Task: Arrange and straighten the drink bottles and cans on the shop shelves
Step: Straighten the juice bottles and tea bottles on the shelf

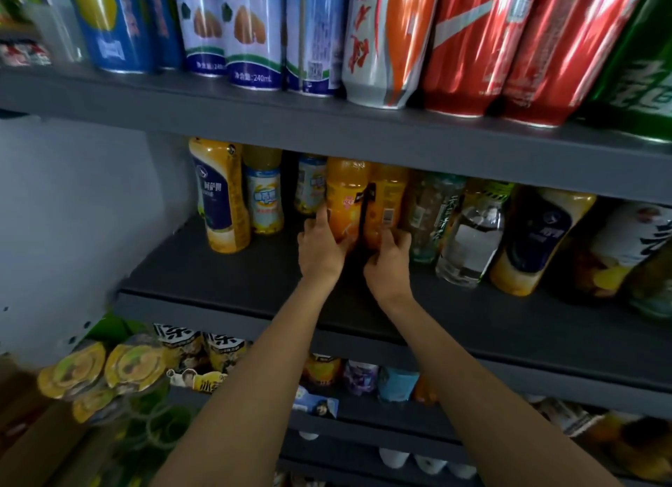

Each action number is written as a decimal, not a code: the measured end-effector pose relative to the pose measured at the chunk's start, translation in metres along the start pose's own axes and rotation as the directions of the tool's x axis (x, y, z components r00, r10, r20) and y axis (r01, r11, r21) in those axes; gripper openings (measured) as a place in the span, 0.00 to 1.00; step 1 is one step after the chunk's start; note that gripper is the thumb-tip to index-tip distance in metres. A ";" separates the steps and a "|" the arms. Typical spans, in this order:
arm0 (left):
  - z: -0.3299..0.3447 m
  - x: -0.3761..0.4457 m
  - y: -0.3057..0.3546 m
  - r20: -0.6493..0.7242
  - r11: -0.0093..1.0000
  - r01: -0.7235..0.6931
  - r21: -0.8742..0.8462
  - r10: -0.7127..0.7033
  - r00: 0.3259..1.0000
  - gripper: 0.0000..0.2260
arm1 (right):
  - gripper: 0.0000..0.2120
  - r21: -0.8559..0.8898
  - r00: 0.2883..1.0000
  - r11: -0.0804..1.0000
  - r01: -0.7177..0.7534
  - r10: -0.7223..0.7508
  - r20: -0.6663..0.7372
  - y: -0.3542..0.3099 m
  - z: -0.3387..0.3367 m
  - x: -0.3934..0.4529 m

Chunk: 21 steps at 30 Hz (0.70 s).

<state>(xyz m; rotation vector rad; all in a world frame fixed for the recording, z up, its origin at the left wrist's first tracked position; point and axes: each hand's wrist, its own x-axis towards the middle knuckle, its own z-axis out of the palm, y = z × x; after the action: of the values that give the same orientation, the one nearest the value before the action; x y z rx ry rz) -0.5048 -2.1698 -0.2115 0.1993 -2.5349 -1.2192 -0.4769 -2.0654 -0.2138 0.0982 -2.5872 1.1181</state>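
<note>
Two orange drink bottles stand side by side at the middle of the dark middle shelf. My left hand grips the lower part of the left orange bottle. My right hand grips the base of the right orange bottle. A black strip runs down between the two bottles. Left of them stand a tall yellow bottle with a dark blue label and a smaller yellow bottle. To the right stand a greenish tea bottle and a clear water bottle.
The top shelf carries blue, white-and-blue, red and green cans. More bottles fill the middle shelf's right end. Lower shelves hold small bottles and cups with yellow lids. A pale wall is on the left.
</note>
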 end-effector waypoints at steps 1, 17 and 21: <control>0.001 0.004 -0.002 -0.012 1.000 0.002 0.003 -0.002 1.000 0.35 | 0.25 -0.029 1.000 1.000 -0.005 0.005 0.009 0.003 -0.001 0.002; 0.005 0.012 -0.016 -0.064 0.998 -0.049 -0.046 0.046 0.997 0.34 | 0.32 -0.145 0.978 0.989 -0.038 0.067 0.197 -0.002 0.022 0.043; 0.005 0.013 -0.019 -0.067 0.997 -0.052 -0.052 0.049 0.997 0.34 | 0.32 -0.159 0.962 0.979 -0.125 0.159 0.224 0.001 0.016 0.062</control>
<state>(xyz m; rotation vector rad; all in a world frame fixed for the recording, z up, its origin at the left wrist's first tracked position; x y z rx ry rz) -0.5191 -2.1818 -0.2260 0.1594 -2.4329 -1.2394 -0.5400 -2.0719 -0.2053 0.0117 -2.9194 1.0167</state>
